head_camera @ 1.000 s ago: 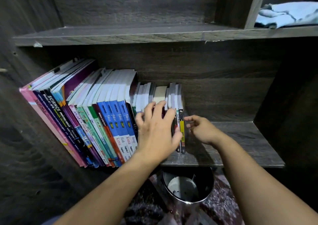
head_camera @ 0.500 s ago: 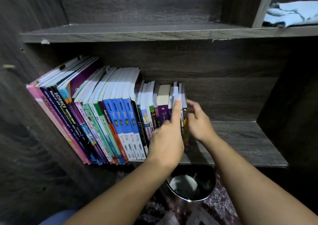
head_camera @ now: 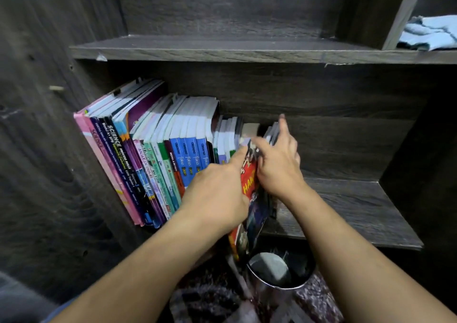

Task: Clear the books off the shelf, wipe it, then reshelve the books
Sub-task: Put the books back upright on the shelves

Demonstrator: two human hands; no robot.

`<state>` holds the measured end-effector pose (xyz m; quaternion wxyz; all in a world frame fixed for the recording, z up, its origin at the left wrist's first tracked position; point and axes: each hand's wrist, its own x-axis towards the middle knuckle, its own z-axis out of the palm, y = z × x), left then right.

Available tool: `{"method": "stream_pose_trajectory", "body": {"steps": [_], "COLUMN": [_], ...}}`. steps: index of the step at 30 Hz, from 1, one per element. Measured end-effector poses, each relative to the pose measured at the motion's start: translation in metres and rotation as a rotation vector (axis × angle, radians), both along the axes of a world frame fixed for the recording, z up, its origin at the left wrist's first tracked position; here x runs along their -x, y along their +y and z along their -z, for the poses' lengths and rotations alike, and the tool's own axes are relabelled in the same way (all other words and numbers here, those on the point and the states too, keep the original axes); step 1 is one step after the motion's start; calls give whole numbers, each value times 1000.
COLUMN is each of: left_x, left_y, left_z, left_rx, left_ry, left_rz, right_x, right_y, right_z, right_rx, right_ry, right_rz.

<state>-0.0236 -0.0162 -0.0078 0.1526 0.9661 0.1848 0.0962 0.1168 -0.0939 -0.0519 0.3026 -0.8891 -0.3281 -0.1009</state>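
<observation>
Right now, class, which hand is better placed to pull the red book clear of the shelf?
Left: the left hand grips the red book, tilted out over the shelf edge. The right hand rests against the thin books beside it, likely steadying them.

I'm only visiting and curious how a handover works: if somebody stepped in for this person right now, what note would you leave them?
Left hand grips the red-covered book, tilted out past the front edge of the shelf.
Right hand rests on the thin books at the row's right end; its grip is blurred.
The other books stand packed on the left; the blue cloth lies on the upper shelf, far right.
Done: almost nothing cleared.
Left: take all books off, wipe, reshelve.
</observation>
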Motion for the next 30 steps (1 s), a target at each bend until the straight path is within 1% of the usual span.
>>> {"method": "stream_pose_trajectory", "body": {"steps": [2, 4, 5, 6, 9, 14, 18, 22, 25, 30], "left_x": [6, 9, 10, 10, 10, 10, 10, 10, 5, -22], "left_y": [0, -2, -2, -1, 6, 11, 9, 2, 3, 0], "left_z": [-1, 2, 4, 5, 8, 8, 10, 13, 13, 16], "left_rx": [-3, -9, -8, -6, -21, -85, -56, -1, 15, -106], "left_ry": [20, 47, 56, 59, 67, 69, 85, 97, 46, -149], "left_rz": [10, 4, -4, -12, -27, -20, 20, 51, 54, -46], "right_x": [-1, 0, 3, 6, 6, -8, -14, -20, -31, -41], "right_y": [2, 9, 13, 18, 23, 22, 23, 11, -5, -22], "right_z": [-2, 2, 8, 15, 31, 39, 44, 42, 41, 40], "right_rx": [118, 321, 388, 390, 226, 127, 59, -91, -128, -159], "right_ry": [-5, -42, -53, -63, -99, -222, -265, -250, -262, -219], "right_rz": [-13, 26, 50, 69, 102, 200, 290, 310, 315, 254]}}
